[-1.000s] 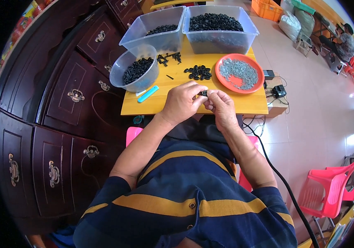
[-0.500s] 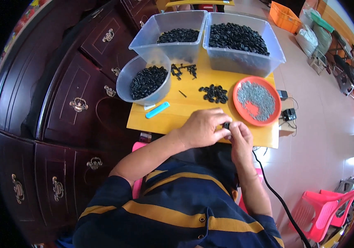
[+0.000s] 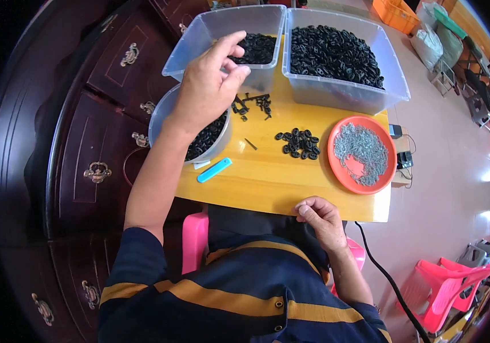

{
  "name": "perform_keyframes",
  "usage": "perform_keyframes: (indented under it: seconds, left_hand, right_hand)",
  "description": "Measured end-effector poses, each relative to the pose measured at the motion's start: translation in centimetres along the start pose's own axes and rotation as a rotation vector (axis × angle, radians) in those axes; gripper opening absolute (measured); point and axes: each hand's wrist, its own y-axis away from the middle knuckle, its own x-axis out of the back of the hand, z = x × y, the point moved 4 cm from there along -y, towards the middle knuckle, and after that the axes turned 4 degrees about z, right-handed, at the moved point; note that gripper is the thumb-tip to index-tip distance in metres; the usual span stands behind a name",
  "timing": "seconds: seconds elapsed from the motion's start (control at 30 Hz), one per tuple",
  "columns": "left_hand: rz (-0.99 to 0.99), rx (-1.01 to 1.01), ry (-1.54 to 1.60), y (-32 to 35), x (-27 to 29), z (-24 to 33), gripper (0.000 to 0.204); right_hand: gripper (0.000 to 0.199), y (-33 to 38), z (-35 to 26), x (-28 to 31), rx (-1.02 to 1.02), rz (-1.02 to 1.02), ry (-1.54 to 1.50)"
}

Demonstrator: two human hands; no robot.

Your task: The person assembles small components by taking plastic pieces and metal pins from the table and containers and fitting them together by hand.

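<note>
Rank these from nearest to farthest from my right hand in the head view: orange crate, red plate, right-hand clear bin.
From your right hand:
1. Red plate: ahead, slightly right, on the table.
2. Right-hand clear bin: beyond the plate, at the table's far side.
3. Orange crate: on the floor beyond the bin.

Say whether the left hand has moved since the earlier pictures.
Yes: against the table, the left hand has moved forward and left, away from the right hand.
</note>
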Motion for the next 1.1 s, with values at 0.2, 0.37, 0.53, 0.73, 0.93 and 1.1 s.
perform_keyframes:
  seconds: [0.2,0.37,0.53,0.73,0.93,1.1]
  left_hand:
    - [-0.482,0.002,-0.04,8.2,-8.2,-0.9,0.027]
    - [-0.544,0.089,-0.139,12.5,-13.3,-2.9,0.028]
    - [-0.69,0.095,-0.072,12.9,-14.2,-1.8,0.028]
    - [-0.556,0.096,-0.104,11.5,-13.3,-2.6,0.025]
    - [-0.58,0.047,-0.097,11.5,-14.2,-2.6,0.02]
    - [-0.515,0.049,-0.148,9.9,-15.2,-3.0,0.019]
  right_hand:
    - [0.016,-1.2,-2.4,-1.9,0.019,0.015,0.116]
    - [0.016,-3.9,-2.9,-4.0,0.079,-0.057,0.211]
    - [0.017,-4.8,-2.8,-4.7,0.083,-0.182,0.376]
    - [0.014,-4.6,-2.8,-4.0,0.159,-0.185,0.529]
    - [0.012,-4.8,-3.1,-3.9,0.227,-0.171,0.593]
    - [0.013,-4.8,-3.3,-3.7,0.221,-0.158,0.616]
